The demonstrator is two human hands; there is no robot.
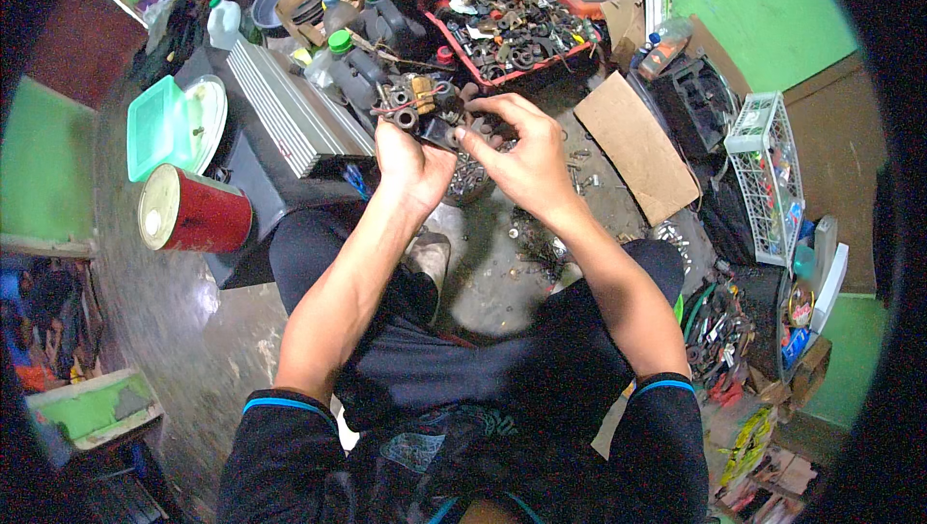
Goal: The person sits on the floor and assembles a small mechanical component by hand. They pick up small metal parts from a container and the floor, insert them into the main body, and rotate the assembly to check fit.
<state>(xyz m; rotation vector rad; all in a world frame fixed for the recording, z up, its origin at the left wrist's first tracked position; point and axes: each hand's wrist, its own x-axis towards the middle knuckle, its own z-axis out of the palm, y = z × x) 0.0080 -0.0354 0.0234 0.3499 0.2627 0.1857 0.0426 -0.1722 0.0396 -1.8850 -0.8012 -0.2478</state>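
Observation:
In front of me, my left hand point(413, 165) is palm up and closed under a greasy metal machine part point(404, 118). A round opening faces me on this part, and a yellowish piece and thin wires are on its top; its exact kind I cannot make out. My right hand point(529, 152) comes in from the right with thumb and index finger curved against the part's right side. The thumb tip touches a small dark block point(439, 132) there. Below the hands, a container of small metal pieces point(467, 179) is partly hidden.
A red tray point(526, 77) heaped with metal parts lies beyond my hands. To the left stand a red can point(208, 210), a green plastic box point(157, 128) and stacked grey panels point(290, 109). Cardboard point(637, 149) and a white basket point(765, 176) are right. Loose hardware point(541, 249) litters the floor.

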